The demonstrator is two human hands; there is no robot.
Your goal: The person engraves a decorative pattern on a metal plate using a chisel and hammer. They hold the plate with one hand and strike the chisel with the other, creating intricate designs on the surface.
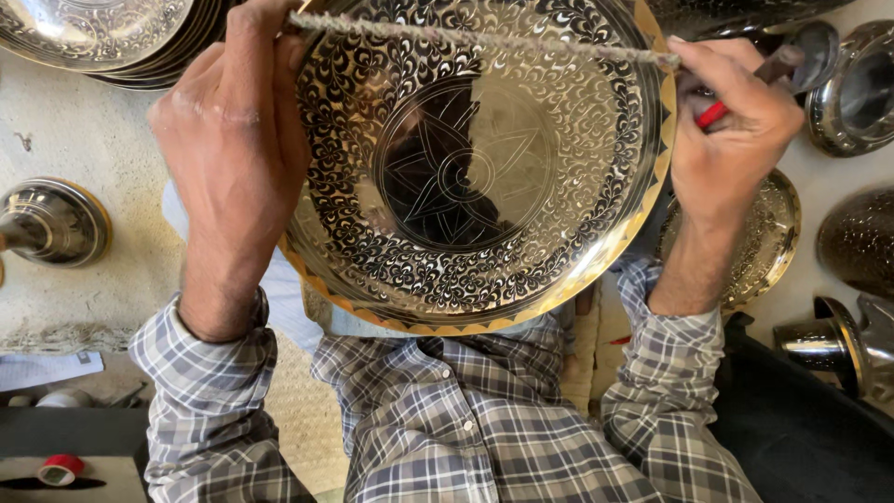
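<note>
A large round brass plate (484,270), engraved with dense leaf scrolls and a star in its middle, rests tilted on my lap. My left hand (233,140) grips its left rim and holds one end of a thin twisted cord (466,39) that stretches across the top of the plate. My right hand (731,130) sits at the right rim, pinching the cord's other end together with a red-handled tool (712,115).
A stack of engraved plates (102,37) lies top left. A brass vessel (51,224) stands at the left. More metal bowls and pots (857,93) crowd the right side, with a smaller engraved plate (768,242) under my right wrist. A red tape roll (60,469) lies bottom left.
</note>
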